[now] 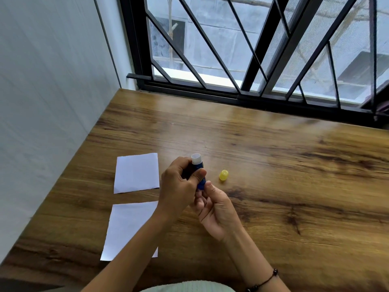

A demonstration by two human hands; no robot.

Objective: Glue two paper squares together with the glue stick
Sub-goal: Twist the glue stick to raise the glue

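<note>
the left hand (179, 186) wraps the blue plastic glue stick (199, 169), white neck up, over mid tabletop (273, 165). the right hand (216, 211) pinches its base. the round yellow cap (223, 175) lies just beside. two flat white paper squares, far square (136, 173) and near square (128, 228), lie toward the grained wood's left edge.

Head view, forward-down (close) over table (273, 165)
</note>
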